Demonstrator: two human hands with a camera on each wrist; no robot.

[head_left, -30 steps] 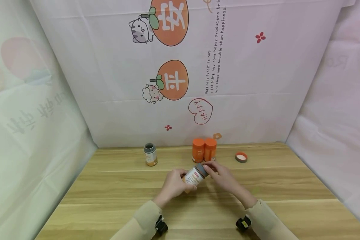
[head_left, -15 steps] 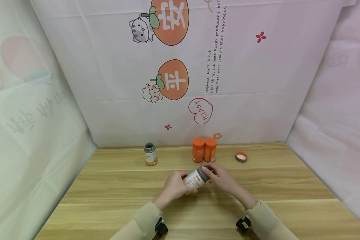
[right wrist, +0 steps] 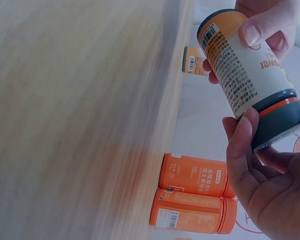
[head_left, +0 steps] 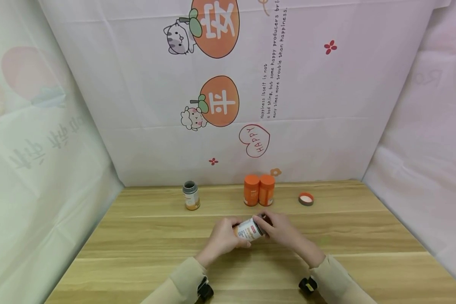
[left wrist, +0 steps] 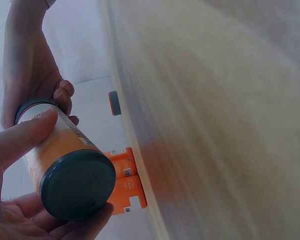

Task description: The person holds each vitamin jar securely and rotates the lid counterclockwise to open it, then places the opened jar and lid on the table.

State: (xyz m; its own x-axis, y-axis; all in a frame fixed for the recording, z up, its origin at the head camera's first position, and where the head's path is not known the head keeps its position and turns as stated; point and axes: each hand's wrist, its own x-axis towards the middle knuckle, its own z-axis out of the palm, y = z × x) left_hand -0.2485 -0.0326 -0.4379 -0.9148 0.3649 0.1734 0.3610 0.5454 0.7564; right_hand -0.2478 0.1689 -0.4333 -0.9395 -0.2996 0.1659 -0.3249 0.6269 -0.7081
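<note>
My left hand (head_left: 222, 238) grips the lower body of a white and orange supplement bottle (head_left: 248, 230), which lies tilted over the table with its capped end to the right. The fingers of my right hand (head_left: 285, 231) are curled round the bottle's dark grey cap (right wrist: 280, 122), mostly hidden in the head view. An orange ring shows at the cap's lower edge in the right wrist view. The left wrist view looks onto the bottle's dark base (left wrist: 77, 185), with the left thumb along its side.
A similar bottle (head_left: 191, 198) stands uncapped at the back left of the wooden table (head_left: 144, 245). Two orange bottles (head_left: 251, 192) stand side by side at the back middle. Right of them lies a loose grey cap with an orange rim (head_left: 305, 199). Printed white cloth (head_left: 308, 105) walls the table.
The bottle has tipped closer to level, its capped end swinging down and right. My right hand has turned and moved lower with the cap, now covering most of it.
</note>
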